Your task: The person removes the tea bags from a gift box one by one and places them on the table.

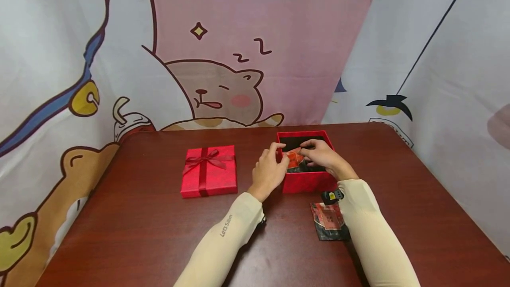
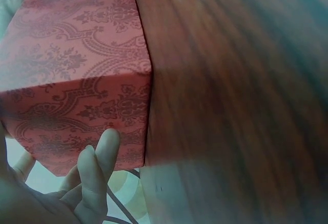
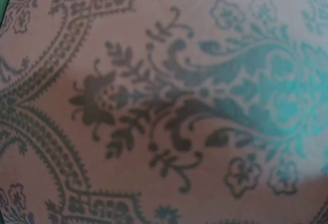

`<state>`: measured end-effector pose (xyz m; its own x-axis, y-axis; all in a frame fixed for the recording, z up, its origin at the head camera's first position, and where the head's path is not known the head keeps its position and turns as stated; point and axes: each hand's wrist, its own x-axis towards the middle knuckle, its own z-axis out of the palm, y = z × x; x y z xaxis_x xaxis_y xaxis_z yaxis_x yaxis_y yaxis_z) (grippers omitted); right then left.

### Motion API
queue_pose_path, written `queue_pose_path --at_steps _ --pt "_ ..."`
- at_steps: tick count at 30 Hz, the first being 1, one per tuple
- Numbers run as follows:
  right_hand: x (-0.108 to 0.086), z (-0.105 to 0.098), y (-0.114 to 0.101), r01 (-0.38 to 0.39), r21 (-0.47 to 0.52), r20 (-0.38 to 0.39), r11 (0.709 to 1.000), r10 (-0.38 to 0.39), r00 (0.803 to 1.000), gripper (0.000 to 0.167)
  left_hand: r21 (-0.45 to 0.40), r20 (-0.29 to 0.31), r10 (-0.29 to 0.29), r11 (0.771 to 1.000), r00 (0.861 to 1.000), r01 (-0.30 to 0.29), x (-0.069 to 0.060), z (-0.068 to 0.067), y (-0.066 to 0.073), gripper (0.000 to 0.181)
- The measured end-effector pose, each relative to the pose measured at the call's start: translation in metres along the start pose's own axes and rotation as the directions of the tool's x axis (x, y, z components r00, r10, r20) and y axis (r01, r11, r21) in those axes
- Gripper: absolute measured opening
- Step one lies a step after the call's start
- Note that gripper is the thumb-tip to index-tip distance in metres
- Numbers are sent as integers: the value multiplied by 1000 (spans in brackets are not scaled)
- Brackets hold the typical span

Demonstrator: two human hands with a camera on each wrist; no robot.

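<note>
A red gift box (image 1: 308,183) stands without its lid, its inside dark. In it, a red and black foil packet (image 1: 295,160) leans upward between my hands. My right hand (image 1: 324,154) reaches over the box and pinches the packet's upper right edge with its fingers. At the box's left wall, my left hand (image 1: 268,169) has its thumb near the packet. The left wrist view shows the left fingers (image 2: 95,170) loosely extended along the patterned box side (image 2: 77,116). Only the blurred patterned box wall (image 3: 169,101) fills the right wrist view; the right hand is hidden there.
The red lid (image 1: 219,176) with a ribbon bow lies left of the box. A second red and black packet (image 1: 328,223) lies in front of the box, partly behind the right sleeve (image 1: 372,229). A cartoon curtain (image 1: 299,56) hangs behind the brown table (image 1: 159,234).
</note>
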<state>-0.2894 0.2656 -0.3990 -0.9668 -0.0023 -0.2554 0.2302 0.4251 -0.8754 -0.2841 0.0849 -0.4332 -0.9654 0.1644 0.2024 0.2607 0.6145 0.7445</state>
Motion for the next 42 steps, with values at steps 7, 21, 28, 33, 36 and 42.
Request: queue_pose_path --at_steps 7,21,28,33,36,42 --pt "-2 -1 -3 9 -28 24 1000 -8 1000 45 -7 9 -1 1000 1000 1 1 -2 2 35" --pt "6 3 -6 46 -68 72 997 -41 997 41 -8 0 -6 1000 1000 6 3 -6 -3 36" --pt "6 4 -4 43 -57 63 997 -40 997 40 -12 6 -15 1000 1000 15 2 -3 -3 36" --pt "6 4 3 66 -39 -4 997 -67 998 37 -15 8 -17 1000 1000 17 0 -1 -3 35" --pt "5 3 5 77 -27 -53 997 -78 996 36 -17 6 -14 1000 1000 14 -1 0 -2 35" --pt "1 3 5 66 20 -129 998 -63 990 35 -11 8 -6 1000 1000 6 -2 1 0 36"
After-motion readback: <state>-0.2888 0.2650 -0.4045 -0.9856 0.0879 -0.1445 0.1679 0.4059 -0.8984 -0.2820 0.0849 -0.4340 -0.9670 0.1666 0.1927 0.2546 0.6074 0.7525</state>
